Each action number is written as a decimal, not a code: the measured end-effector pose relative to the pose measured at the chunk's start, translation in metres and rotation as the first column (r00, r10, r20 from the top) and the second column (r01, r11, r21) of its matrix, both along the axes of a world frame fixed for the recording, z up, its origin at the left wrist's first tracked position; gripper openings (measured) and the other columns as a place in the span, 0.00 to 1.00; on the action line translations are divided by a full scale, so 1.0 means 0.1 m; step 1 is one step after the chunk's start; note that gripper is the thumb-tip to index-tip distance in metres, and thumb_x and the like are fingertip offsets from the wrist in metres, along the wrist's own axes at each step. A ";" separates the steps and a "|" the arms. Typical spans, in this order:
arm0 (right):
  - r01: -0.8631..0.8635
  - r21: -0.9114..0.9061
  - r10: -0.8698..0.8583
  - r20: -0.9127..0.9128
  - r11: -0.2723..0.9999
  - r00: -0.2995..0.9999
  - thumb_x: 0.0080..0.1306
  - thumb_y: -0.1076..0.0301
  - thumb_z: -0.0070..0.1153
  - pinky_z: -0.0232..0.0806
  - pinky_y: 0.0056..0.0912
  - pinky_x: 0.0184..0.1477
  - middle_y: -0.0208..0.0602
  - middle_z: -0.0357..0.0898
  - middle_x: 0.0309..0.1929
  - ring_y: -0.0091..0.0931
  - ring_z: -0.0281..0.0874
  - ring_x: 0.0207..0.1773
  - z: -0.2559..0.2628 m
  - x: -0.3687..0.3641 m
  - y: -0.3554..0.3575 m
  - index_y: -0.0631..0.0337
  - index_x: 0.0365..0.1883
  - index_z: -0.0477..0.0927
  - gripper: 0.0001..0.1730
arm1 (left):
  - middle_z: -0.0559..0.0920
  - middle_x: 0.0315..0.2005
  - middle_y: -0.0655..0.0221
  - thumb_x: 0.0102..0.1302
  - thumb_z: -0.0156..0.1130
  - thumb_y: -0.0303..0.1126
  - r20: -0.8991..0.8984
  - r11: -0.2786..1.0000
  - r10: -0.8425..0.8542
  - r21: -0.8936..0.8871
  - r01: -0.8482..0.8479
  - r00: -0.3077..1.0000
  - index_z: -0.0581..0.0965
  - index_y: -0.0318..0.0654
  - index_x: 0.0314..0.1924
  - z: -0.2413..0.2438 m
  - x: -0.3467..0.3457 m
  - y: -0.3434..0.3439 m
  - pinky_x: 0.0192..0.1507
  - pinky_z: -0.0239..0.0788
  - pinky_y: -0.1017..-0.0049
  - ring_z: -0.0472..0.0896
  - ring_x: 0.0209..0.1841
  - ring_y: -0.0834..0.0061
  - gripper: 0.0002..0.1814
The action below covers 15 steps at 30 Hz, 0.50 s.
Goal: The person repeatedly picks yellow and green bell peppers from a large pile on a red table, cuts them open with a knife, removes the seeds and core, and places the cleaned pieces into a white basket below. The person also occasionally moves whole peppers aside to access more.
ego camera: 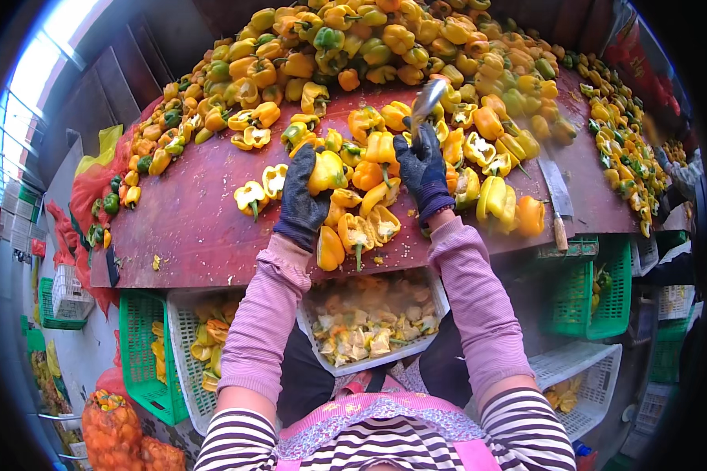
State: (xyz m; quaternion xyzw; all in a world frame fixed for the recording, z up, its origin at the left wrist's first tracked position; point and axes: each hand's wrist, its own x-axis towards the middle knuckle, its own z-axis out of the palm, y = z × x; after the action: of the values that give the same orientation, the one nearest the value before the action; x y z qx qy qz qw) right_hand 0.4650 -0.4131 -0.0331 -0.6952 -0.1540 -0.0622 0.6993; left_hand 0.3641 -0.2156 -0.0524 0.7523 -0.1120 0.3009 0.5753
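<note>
My left hand, in a dark work glove, grips a whole yellow bell pepper above the red tabletop. My right hand, gloved too, is closed around a shiny metal-bladed tool. Its blade points away from me, and blur hides its exact kind. Between and below my hands lie cut peppers, among them a halved yellow pepper showing its pale core and seeds. Two more pepper halves rest just left of my left hand.
A large heap of peppers fills the far side. A cleaver lies at right, its wooden handle over the edge. Below the table sit a white crate of pepper cores, a green crate and another green crate. A phone-like dark object lies left.
</note>
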 end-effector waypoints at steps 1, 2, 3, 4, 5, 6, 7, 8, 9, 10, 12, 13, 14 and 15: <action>0.223 -0.223 -0.166 0.249 0.949 0.954 0.70 0.61 0.59 0.71 0.28 0.55 0.37 0.71 0.60 0.27 0.75 0.55 0.03 -0.04 0.01 0.62 0.65 0.70 0.27 | 0.72 0.62 0.62 0.66 0.60 0.21 -0.003 0.994 0.040 -0.104 -0.041 0.999 0.63 0.37 0.69 0.02 -0.04 -0.06 0.65 0.67 0.66 0.71 0.64 0.67 0.31; -0.075 -0.072 0.072 -0.038 0.995 0.997 0.70 0.61 0.58 0.72 0.29 0.54 0.36 0.72 0.59 0.26 0.76 0.55 0.05 -0.09 0.03 0.62 0.65 0.70 0.28 | 0.72 0.62 0.61 0.68 0.59 0.23 0.012 0.956 -0.059 -0.288 0.060 0.998 0.65 0.36 0.68 0.08 0.00 -0.07 0.64 0.68 0.67 0.72 0.63 0.68 0.28; -0.317 0.154 0.351 -0.302 0.936 0.886 0.70 0.61 0.58 0.73 0.29 0.54 0.35 0.73 0.57 0.25 0.76 0.55 0.27 -0.35 0.12 0.62 0.65 0.69 0.28 | 0.72 0.61 0.61 0.70 0.58 0.26 0.022 0.869 -0.134 -0.479 0.128 0.991 0.66 0.35 0.67 0.09 -0.05 -0.06 0.63 0.69 0.68 0.73 0.62 0.69 0.26; -0.393 0.352 0.513 -0.376 0.850 0.772 0.71 0.61 0.57 0.73 0.28 0.51 0.33 0.76 0.52 0.23 0.77 0.51 0.40 -0.56 0.17 0.62 0.65 0.70 0.27 | 0.74 0.59 0.61 0.71 0.57 0.29 0.037 0.776 -0.176 -0.609 0.162 0.984 0.68 0.34 0.65 0.14 -0.09 -0.14 0.61 0.70 0.69 0.74 0.60 0.69 0.24; -0.392 0.547 0.645 -0.406 0.739 0.648 0.71 0.61 0.57 0.74 0.27 0.49 0.31 0.78 0.48 0.20 0.78 0.48 0.40 -0.73 0.21 0.62 0.65 0.71 0.26 | 0.76 0.57 0.62 0.72 0.56 0.31 0.035 0.868 -0.130 -0.479 0.131 0.991 0.69 0.34 0.63 0.16 -0.10 -0.19 0.59 0.70 0.71 0.75 0.58 0.70 0.22; -0.363 0.472 0.554 -0.373 0.804 0.744 0.71 0.61 0.58 0.74 0.25 0.46 0.29 0.79 0.44 0.18 0.77 0.44 0.31 -0.74 0.23 0.61 0.64 0.72 0.26 | 0.77 0.55 0.62 0.73 0.56 0.34 0.043 0.938 -0.079 -0.336 0.089 0.996 0.71 0.34 0.62 0.20 -0.09 -0.27 0.57 0.71 0.72 0.76 0.56 0.71 0.21; -0.325 0.394 0.460 -0.321 0.860 0.828 0.70 0.61 0.59 0.73 0.23 0.43 0.27 0.79 0.41 0.16 0.76 0.41 0.24 -0.72 0.22 0.60 0.64 0.73 0.26 | 0.78 0.52 0.64 0.74 0.54 0.37 -0.145 0.913 -0.059 -0.407 -0.005 0.988 0.72 0.34 0.61 0.27 -0.09 -0.38 0.56 0.72 0.74 0.77 0.54 0.73 0.20; -0.291 0.317 0.366 -0.211 0.903 0.906 0.70 0.62 0.60 0.71 0.20 0.39 0.28 0.79 0.41 0.16 0.74 0.37 0.15 -0.74 0.16 0.59 0.62 0.76 0.24 | 0.79 0.49 0.65 0.76 0.53 0.39 -0.338 0.877 -0.067 -0.468 -0.106 0.939 0.73 0.34 0.59 0.30 -0.13 -0.51 0.54 0.72 0.75 0.78 0.52 0.76 0.20; -0.250 0.153 0.270 -0.120 0.956 0.955 0.69 0.63 0.60 0.71 0.19 0.40 0.28 0.80 0.42 0.15 0.73 0.37 0.16 -0.71 0.18 0.58 0.60 0.77 0.22 | 0.79 0.49 0.67 0.76 0.52 0.41 -0.408 0.893 -0.002 -0.412 -0.182 0.913 0.73 0.34 0.59 0.35 -0.17 -0.57 0.53 0.73 0.77 0.78 0.50 0.77 0.20; -0.221 0.001 0.221 0.007 0.975 0.975 0.69 0.63 0.59 0.71 0.19 0.40 0.27 0.80 0.40 0.14 0.72 0.37 0.16 -0.75 0.17 0.58 0.59 0.78 0.21 | 0.79 0.51 0.66 0.73 0.57 0.40 -0.246 0.972 -0.008 -0.231 -0.051 0.969 0.72 0.35 0.61 0.29 -0.24 -0.57 0.51 0.74 0.76 0.79 0.50 0.76 0.22; -0.246 -0.056 0.247 0.000 0.968 0.969 0.70 0.62 0.58 0.71 0.22 0.40 0.26 0.81 0.36 0.15 0.74 0.38 0.26 -0.87 0.14 0.61 0.56 0.78 0.19 | 0.80 0.50 0.65 0.65 0.65 0.29 -0.302 0.798 -0.369 -0.588 0.133 0.879 0.71 0.34 0.61 0.35 -0.34 -0.55 0.50 0.74 0.75 0.80 0.49 0.75 0.25; -0.357 0.075 0.362 -0.073 0.931 0.929 0.69 0.63 0.59 0.72 0.24 0.44 0.30 0.82 0.38 0.18 0.77 0.40 0.31 -0.87 0.10 0.63 0.55 0.78 0.19 | 0.80 0.49 0.65 0.61 0.70 0.24 -0.302 0.662 -0.511 -0.735 0.145 0.805 0.70 0.34 0.60 0.40 -0.38 -0.54 0.49 0.75 0.75 0.80 0.49 0.74 0.28; -0.447 0.211 0.478 -0.128 0.869 0.869 0.68 0.64 0.59 0.72 0.27 0.47 0.33 0.83 0.40 0.22 0.79 0.42 0.34 -0.87 0.02 0.65 0.54 0.78 0.19 | 0.80 0.49 0.64 0.61 0.69 0.24 -0.291 0.885 -0.350 -0.415 0.212 0.890 0.70 0.34 0.60 0.35 -0.44 -0.54 0.50 0.75 0.75 0.81 0.49 0.73 0.27; -0.523 0.346 0.596 -0.149 0.779 0.789 0.67 0.64 0.59 0.73 0.29 0.51 0.37 0.84 0.43 0.25 0.82 0.44 0.43 -0.83 -0.06 0.67 0.53 0.78 0.20 | 0.80 0.49 0.64 0.61 0.69 0.24 -0.195 0.981 -0.195 -0.022 0.194 0.961 0.71 0.33 0.59 0.33 -0.45 -0.50 0.50 0.75 0.74 0.81 0.50 0.73 0.26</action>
State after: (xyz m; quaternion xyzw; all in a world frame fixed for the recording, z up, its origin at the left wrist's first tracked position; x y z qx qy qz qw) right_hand 0.3817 -0.4189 0.0096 -0.5102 -0.2550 0.2164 0.7924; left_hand 0.3188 -0.2655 -0.0192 0.7627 -0.1277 0.1673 0.6115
